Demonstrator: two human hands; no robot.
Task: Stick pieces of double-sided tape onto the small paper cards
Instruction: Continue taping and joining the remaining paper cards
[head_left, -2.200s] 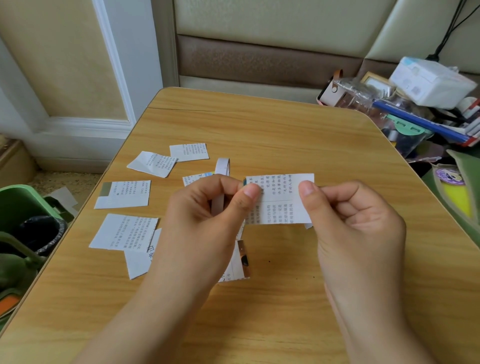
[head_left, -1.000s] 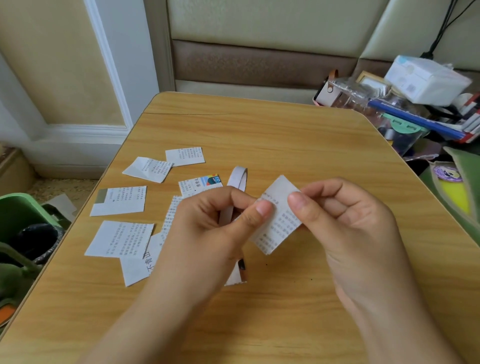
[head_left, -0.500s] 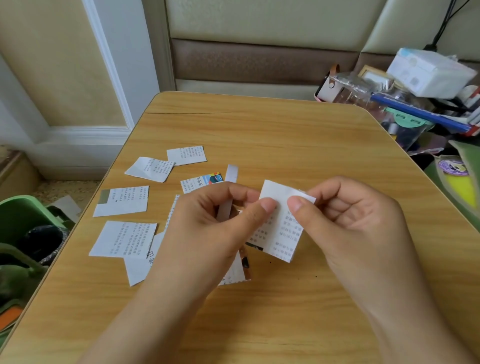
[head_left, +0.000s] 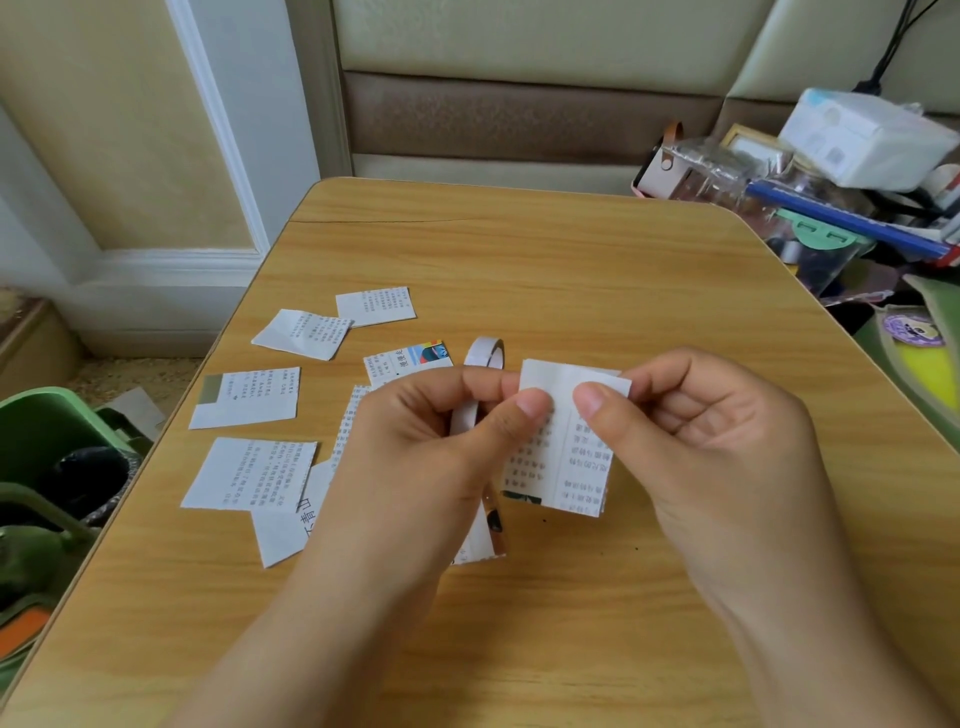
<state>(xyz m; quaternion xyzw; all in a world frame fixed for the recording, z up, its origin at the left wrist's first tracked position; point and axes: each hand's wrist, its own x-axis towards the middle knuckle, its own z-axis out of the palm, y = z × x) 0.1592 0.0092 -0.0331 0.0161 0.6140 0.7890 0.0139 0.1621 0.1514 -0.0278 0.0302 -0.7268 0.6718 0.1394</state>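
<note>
Pinching the paper card (head_left: 563, 457) between both thumbs and fingers (head_left: 597, 402).

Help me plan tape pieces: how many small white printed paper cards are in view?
9 cards: one pinched between left hand and right hand; five on the wooden table's left; one colour-pictured beside the white tape roll; two partly under the left hand, perhaps hiding more.

Probably a home: padded headboard (head_left: 530, 47), cluttered shelf (head_left: 841, 171)
</note>
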